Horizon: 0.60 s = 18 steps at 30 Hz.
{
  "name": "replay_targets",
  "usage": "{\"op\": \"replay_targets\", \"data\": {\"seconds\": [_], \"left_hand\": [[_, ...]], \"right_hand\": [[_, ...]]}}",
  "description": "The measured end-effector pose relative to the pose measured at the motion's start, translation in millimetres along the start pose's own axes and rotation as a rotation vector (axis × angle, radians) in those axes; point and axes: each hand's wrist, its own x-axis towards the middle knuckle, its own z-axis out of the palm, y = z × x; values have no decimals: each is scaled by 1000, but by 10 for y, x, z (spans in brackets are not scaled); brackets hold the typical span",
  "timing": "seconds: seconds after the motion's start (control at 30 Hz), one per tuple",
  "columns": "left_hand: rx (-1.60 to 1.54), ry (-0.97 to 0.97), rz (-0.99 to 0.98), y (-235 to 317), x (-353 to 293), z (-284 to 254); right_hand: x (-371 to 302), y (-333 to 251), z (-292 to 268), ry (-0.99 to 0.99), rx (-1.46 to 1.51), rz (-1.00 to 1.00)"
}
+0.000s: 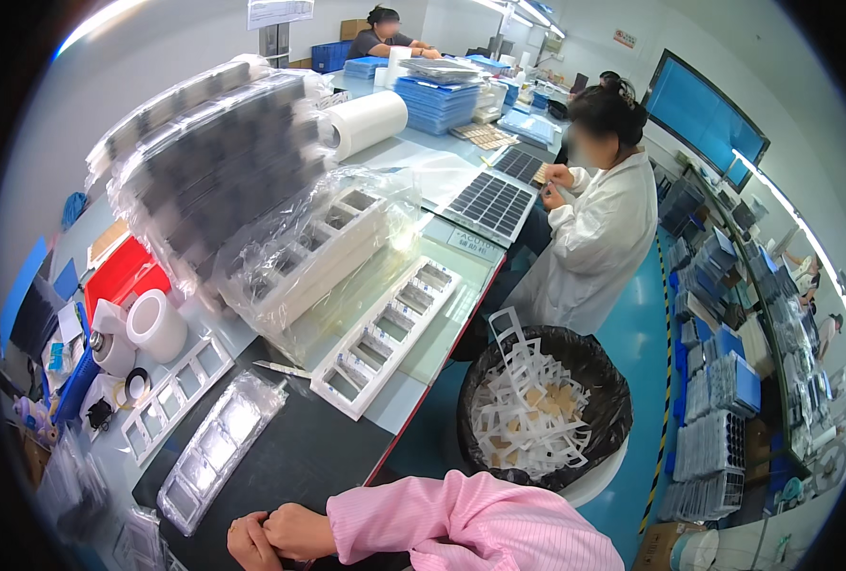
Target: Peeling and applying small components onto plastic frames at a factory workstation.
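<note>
Head view, looking down along a workbench. Both hands are seen at the lower edge, brought together over the black mat (289, 457): the right hand (299, 530), in a pink sleeve (461, 533), is laid against the left hand (249, 542), fingers curled; nothing is seen held between them, though whether the fists are fully closed cannot be told.

Nearest the hands, a clear blister tray (218, 449) is laid slantwise on the mat, just above and left of them, not touched. A white frame strip (177, 395) with square windows is placed beside it to the left. A longer white tray (387, 338) with rectangular pockets is set across the mat's far edge, near the bench's red-trimmed side. A thin blade-like tool (280, 368) is seen between this tray and the bagged trays (313, 257), which are wrapped in clear plastic. Behind them, a taller wrapped stack (204, 152) is piled.

At left, a tape roll (156, 325) is stood by a red box (123, 276). A large white roll (366, 122) is laid further back.

Right of the bench, a black-lined bin (542, 409) filled with white frame scraps is placed on the blue floor. Beyond it, a person in a white coat (599, 238) is seated at the bench.
</note>
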Motion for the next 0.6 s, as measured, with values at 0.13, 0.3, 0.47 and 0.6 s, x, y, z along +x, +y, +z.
{"op": "replay_targets", "data": {"seconds": [0.13, 0.3, 0.47, 0.6], "left_hand": [[-19, 10, -13, 14, 11, -6], [-26, 12, -18, 15, 8, -1], [-25, 14, -7, 5, -7, 9], [-2, 9, 33, -32, -38, 19]], "right_hand": [[-1, 11, -13, -12, 16, -28], [2, 8, 9, 4, 19, -9], [-10, 24, 3, -6, 20, -41], [-3, 11, -17, -11, 15, -42]]}}
